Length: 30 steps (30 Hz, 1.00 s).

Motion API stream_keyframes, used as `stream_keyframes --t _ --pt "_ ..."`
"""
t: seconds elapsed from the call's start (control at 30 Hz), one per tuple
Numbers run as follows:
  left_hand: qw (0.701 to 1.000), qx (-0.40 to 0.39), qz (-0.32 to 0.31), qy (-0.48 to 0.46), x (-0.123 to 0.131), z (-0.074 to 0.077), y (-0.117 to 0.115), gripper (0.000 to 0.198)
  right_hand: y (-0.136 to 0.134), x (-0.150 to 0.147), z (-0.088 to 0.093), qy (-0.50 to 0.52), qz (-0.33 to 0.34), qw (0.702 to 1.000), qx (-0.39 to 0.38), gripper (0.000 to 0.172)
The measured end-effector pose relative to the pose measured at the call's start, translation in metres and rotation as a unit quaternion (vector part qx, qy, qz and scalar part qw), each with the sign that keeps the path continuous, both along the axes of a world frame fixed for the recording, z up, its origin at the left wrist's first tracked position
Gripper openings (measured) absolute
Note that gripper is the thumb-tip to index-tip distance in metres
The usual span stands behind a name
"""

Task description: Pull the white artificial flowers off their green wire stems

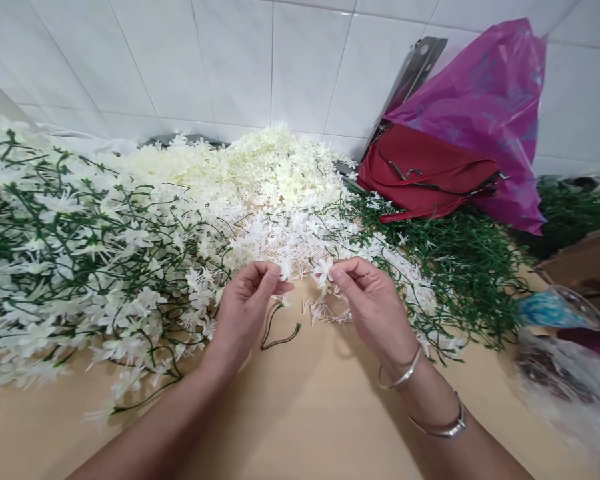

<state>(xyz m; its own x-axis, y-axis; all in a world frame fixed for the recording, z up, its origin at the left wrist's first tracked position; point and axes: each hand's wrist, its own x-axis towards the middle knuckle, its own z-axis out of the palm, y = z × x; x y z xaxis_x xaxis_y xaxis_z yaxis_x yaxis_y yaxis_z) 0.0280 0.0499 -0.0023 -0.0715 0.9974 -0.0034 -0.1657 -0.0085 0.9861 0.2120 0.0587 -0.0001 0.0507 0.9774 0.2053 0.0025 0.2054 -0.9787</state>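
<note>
Between thumb and fingers, my left hand (253, 293) pinches a small white artificial flower (284, 269). My right hand (373, 293), with two silver bangles at the wrist, pinches another white flower head (323, 270) a short way to the right. A short green wire stem (280, 339) lies on the table below and between the hands. Just beyond them are loose white stamen pieces (300, 250), some scattered near my right fingers. A large heap of white flowers on green stems (145, 267) spreads to the left of my left hand.
Cream flower heads (275, 163) are piled against the tiled wall. Green stems (475, 267) lie at right under a red handbag (430, 170) and a purple plastic bag (500, 113). A blue-patterned cup (555, 310), a clear plastic bag (570, 387) and a cardboard box (587, 263) sit at far right.
</note>
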Motion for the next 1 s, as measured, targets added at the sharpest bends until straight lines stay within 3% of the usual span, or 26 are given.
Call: stream_keyframes --t 0.17,0.27,0.4,0.53,0.73,0.87,1.0 --pt "0.998 0.026 0.051 0.02 -0.005 0.0 0.005 0.028 0.001 0.002 0.001 0.005 -0.02 1.0 0.012 0.019" --pt "0.99 0.074 0.058 0.105 -0.007 -0.003 0.005 0.029 0.0 -0.001 0.001 0.021 -0.02 1.0 0.009 0.016" --pt "0.938 0.206 0.071 0.268 -0.006 -0.004 0.001 0.016 0.0 -0.003 -0.001 0.044 -0.035 0.998 0.012 0.014" --pt "0.911 0.284 0.014 0.3 0.0 -0.004 -0.007 0.013 -0.005 -0.01 0.002 0.028 -0.039 0.999 0.022 0.013" --pt "0.949 0.214 -0.02 0.23 0.004 -0.005 -0.012 0.009 -0.016 -0.02 0.01 0.019 -0.004 1.0 0.016 0.017" --pt "0.966 0.167 -0.07 0.182 -0.002 -0.003 -0.008 0.012 -0.015 -0.016 0.009 0.019 0.035 0.999 -0.034 0.038" --pt "0.969 0.149 -0.123 0.156 -0.006 -0.002 -0.005 0.018 -0.011 -0.011 0.007 0.017 0.118 0.992 -0.048 0.019"
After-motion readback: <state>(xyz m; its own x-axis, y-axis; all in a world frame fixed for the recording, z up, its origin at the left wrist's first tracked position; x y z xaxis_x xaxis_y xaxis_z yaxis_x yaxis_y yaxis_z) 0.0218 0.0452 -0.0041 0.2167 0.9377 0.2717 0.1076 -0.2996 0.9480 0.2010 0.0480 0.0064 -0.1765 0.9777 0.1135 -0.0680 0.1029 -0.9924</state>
